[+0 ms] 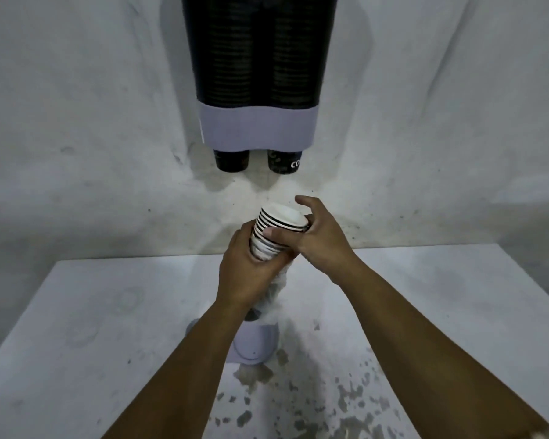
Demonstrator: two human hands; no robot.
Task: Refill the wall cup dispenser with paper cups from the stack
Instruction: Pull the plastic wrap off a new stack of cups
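A wall cup dispenser (257, 128) hangs on the wall above, with two dark tubes full of black cups and a pale lilac band at the bottom. Two black cup bottoms (232, 161) stick out under it. Below, a stack of paper cups (278, 224) with white rims and black sides is held above the table. My left hand (248, 270) grips the lower part of the stack, where a clear plastic sleeve (278, 291) hangs down. My right hand (317, 236) pinches the top cups with thumb and fingers, its index finger raised.
A white table (108, 327) stands against the white wall, its near right part stained with dark flecks. A pale lilac lid or cap (255, 346) lies on the table under my left forearm.
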